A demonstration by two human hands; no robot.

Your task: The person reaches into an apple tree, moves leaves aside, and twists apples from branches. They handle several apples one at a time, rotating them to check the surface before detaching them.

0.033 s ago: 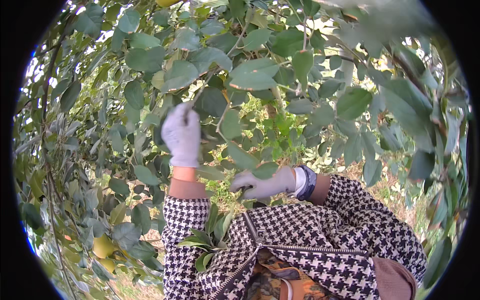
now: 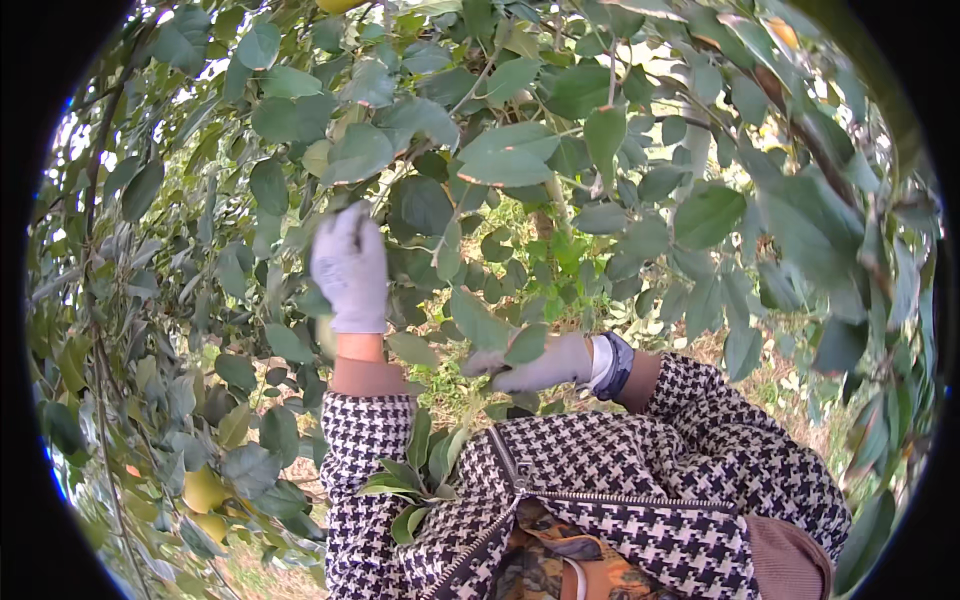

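Hands in pale gloves work among leafy branches: left hand (image 2: 350, 268) raised, its grip curled closed on a twig (image 2: 322, 222), right hand (image 2: 540, 366) lower, grip unclear behind leaves (image 2: 500, 340), likely needing a steady pull next.

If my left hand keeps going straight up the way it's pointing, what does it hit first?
Probably the large dark green leaf just above and beside the gloved left hand; depth is hard to judge among the branches.

Gloves (image 2: 350, 265) are pale grey, the jacket (image 2: 640, 480) black-and-white houndstooth, leaves (image 2: 500, 155) green, fruit (image 2: 203, 490) yellow-green, and the wristband (image 2: 617, 365) dark blue.
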